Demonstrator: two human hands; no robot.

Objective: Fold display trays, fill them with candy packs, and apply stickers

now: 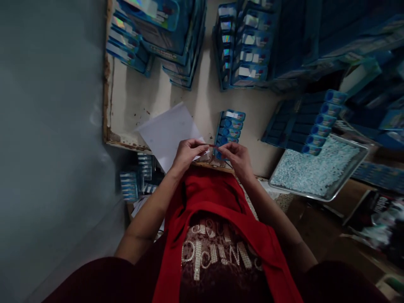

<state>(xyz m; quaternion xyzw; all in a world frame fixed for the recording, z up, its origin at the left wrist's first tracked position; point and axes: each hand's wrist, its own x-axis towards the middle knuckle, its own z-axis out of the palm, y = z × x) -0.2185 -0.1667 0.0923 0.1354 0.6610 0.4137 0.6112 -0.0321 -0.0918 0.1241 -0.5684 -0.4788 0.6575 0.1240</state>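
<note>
Over the table's front edge, my left hand and my right hand face each other, fingers pinched. A thin, dark reddish strip runs between their fingertips, one end in each hand. Beneath and left of my left hand lies a white sheet of paper, partly over the edge. Just beyond my right hand stands a short row of small blue boxes, its near end partly hidden by the fingers. The strip is too small and dim to make out fully.
Stacked blue cartons and more blue packs line the back of the worn white table. At the right, a metal tray holds many small pale-blue pieces, beside a row of blue boxes. A grey wall rises at the left.
</note>
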